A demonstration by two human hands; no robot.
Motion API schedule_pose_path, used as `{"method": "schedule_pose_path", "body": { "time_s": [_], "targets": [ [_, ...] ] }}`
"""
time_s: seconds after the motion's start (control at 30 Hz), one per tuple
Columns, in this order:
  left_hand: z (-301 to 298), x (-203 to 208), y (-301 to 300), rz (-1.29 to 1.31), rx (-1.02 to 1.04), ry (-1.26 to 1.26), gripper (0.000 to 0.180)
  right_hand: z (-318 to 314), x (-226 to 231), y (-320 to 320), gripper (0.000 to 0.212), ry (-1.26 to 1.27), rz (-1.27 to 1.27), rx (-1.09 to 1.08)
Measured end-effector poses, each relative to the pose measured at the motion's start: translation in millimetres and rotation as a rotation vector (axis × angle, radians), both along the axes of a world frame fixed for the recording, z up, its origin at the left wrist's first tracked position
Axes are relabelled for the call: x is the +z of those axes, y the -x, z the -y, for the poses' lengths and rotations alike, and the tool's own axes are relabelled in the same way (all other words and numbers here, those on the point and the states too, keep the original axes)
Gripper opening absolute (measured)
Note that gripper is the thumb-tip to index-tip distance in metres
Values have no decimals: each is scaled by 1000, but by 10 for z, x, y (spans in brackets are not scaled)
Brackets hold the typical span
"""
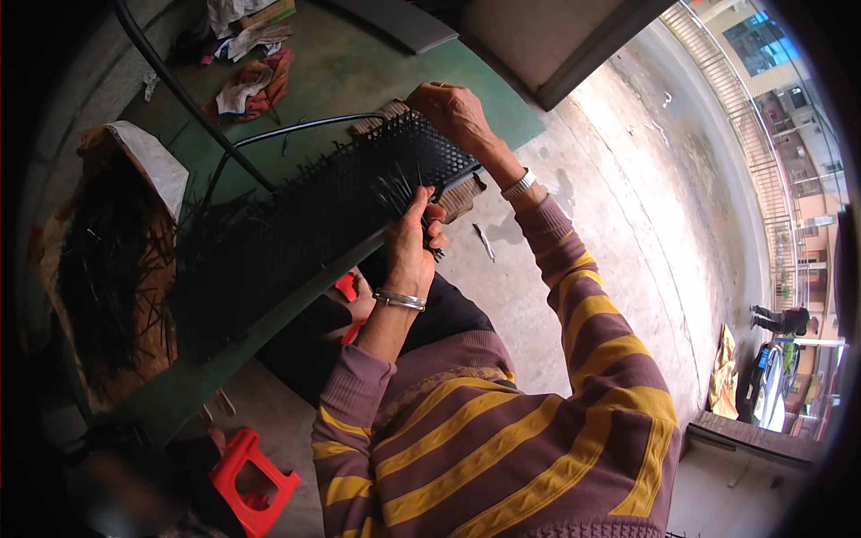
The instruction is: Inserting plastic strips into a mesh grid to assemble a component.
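My left hand [411,244] is closed around a small bunch of thin black pins [395,190], held against the near edge of a long black perforated board [305,224]. Several pins stand up from the board's holes. My right hand [456,112] grips the board's far end, fingers curled over its top edge. The board lies slanted across a green table [359,72]. I wear a purple and yellow striped sweater, a bracelet on the left wrist and a watch on the right.
A cardboard box [108,269] full of loose black pins stands at the left. A red plastic stool [254,480] sits on the floor below. Crumpled cloths [251,85] lie at the table's far side. A concrete floor [628,206] spreads to the right.
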State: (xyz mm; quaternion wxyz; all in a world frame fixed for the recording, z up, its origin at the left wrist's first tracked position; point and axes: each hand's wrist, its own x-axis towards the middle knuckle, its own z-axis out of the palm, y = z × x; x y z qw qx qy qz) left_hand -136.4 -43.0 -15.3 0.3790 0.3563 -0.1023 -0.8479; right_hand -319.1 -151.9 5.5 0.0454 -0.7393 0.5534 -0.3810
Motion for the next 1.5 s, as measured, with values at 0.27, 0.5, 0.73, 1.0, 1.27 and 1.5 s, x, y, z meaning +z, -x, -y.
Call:
{"method": "schedule_pose_path", "body": {
  "time_s": [0.27, 0.5, 0.73, 1.0, 1.27, 1.5],
  "targets": [
    [14, 10, -1, 19, 4, -14, 23, -50, 13, -7, 11, -83, -39, -132],
    [50, -23, 34, 28, -6, -21, 20, -61, -109, -9, 20, -187, -128, -278],
    [68, -74, 19, 17, 14, 8, 19, -477, 280, -63, 26, -647, 408, -43],
    [18, 174, 84, 104, -46, -165, 24, -517, 383, 13, 11, -411, 508, -72],
    [-2, -70, 106, -10, -120, 27, 24, -55, 41, 85, 7, 188, 167, -242],
    [51, 73, 66, 58, -47, 86, 24, -6, -27, -23, 10, 2, 22, -155]
  ]
}}
